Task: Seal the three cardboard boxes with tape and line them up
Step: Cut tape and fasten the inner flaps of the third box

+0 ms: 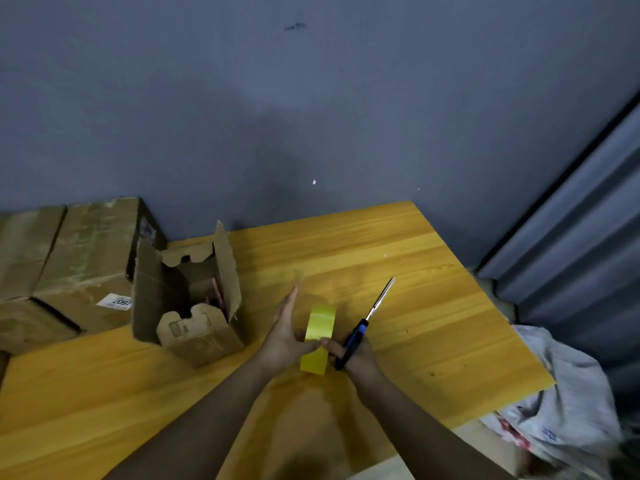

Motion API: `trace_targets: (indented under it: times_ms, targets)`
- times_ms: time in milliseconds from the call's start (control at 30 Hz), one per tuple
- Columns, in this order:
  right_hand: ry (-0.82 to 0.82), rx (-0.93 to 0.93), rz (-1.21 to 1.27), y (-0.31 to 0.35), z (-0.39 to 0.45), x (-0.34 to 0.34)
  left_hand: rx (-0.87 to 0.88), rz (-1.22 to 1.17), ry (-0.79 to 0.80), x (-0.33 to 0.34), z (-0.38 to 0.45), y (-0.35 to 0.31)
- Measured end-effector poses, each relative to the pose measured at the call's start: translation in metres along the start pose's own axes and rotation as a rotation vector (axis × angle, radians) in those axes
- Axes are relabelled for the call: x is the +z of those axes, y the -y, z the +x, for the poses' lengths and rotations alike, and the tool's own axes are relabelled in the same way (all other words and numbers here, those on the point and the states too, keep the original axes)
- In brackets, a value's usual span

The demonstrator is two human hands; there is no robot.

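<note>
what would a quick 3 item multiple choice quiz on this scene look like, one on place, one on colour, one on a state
1. Where is the open cardboard box relative to the tape roll?
A. to its left
B. to its right
C. on top of it

2. What colour is the tape roll?
A. red
B. yellow
C. white

3. What state are the open cardboard box's top flaps in?
A. taped shut
B. folded flat
C. standing open

Answers:
1 A, the box stands on the table left of both hands.
2 B, the roll held between the left hand and right hand is yellow; the right also grips blue-handled scissors.
3 C, the flaps stick up and the inside shows.
</note>
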State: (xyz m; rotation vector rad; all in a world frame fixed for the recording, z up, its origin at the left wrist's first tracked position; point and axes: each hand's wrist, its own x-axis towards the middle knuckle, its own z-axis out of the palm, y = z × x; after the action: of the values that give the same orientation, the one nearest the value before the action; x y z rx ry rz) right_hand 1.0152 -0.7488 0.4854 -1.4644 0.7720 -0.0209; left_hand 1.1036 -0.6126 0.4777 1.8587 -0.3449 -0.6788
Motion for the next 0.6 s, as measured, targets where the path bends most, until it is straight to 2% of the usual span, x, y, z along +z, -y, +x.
trace_targets:
  times_ms: [167,267,367,600]
  targets:
    - [-0.100,-0.131,-0.200,0.000,0.004,-0.003,0.016,-0.023,-0.076,-0.007,-0.001,-0.003]
    - [-0.114,-0.113,-0.471,-0.002,-0.002,-0.009,0.014,0.000,-0.089,-0.012,-0.004,-0.007]
    - [-0.126,-0.175,-0.724,-0.010,-0.006,-0.011,-0.015,0.016,-0.078,-0.014,-0.008,-0.008]
    - [-0.016,-0.215,-1.188,-0.024,-0.024,0.006,-0.071,0.066,-0.059,-0.023,-0.019,-0.007]
